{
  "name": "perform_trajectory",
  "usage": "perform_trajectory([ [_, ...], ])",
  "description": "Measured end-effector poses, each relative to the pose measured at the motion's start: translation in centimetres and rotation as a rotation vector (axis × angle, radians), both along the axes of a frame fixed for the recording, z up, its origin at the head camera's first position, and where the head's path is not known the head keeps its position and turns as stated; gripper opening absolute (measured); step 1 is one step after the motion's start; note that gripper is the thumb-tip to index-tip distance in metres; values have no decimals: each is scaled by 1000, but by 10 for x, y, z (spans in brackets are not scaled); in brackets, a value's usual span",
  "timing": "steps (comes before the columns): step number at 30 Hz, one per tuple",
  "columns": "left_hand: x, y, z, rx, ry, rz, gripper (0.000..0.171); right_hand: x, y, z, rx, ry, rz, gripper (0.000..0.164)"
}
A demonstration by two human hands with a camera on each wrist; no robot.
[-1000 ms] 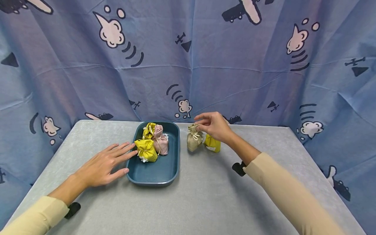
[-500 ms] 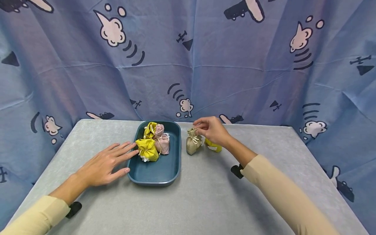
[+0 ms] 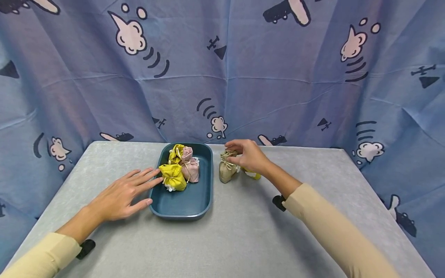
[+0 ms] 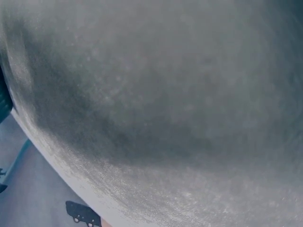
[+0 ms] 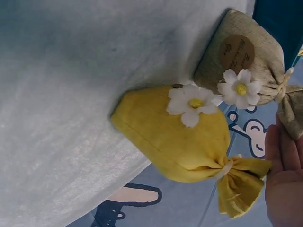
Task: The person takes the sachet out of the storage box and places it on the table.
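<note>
In the head view a beige drawstring sachet (image 3: 226,172) stands on the table, right of the tray. My right hand (image 3: 248,156) is at its tied neck, thumb and fingers apart around the gathered top. A yellow sachet (image 5: 175,132) with a white cloth flower stands right beside it, mostly hidden under the hand in the head view. The beige sachet also carries a white flower and a round brown label in the right wrist view. My left hand (image 3: 121,195) lies flat with fingers spread, fingertips over the left rim of the blue tray (image 3: 182,214), right by a yellow sachet (image 3: 173,178).
The tray also holds a pink sachet (image 3: 191,170) and another yellow sachet (image 3: 175,153) at the back. A grey-white cloth covers the table (image 3: 260,239). Behind its far edge hangs a blue patterned curtain (image 3: 187,77). The left wrist view shows mostly tabletop.
My right hand has come a little left and down with the beige sachet, now slightly nearer the tray. Its thumb and fingers have parted from their pinch. The left hand has stayed put.
</note>
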State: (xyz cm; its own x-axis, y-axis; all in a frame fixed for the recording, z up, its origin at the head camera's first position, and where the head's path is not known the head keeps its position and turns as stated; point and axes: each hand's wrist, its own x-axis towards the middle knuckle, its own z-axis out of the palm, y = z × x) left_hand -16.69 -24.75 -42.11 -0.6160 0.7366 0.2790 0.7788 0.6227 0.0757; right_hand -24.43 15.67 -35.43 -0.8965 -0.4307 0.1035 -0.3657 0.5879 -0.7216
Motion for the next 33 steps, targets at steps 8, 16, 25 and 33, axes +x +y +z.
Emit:
perform_trajectory([
  [8, 0, 1, 1, 0, -8, -2, 65, 3, -6, 9, -6, 87, -9, 42],
  [16, 0, 1, 2, -4, -3, 2, 65, 12, -27, 16, -47, 60, 72, 43],
  [25, 0, 0, 2, -3, 5, -4, 65, 21, -55, 19, -90, 22, 189, 45],
  [33, -1, -1, 2, -10, -9, -2, 64, 24, -76, 17, -85, 5, 273, 48],
])
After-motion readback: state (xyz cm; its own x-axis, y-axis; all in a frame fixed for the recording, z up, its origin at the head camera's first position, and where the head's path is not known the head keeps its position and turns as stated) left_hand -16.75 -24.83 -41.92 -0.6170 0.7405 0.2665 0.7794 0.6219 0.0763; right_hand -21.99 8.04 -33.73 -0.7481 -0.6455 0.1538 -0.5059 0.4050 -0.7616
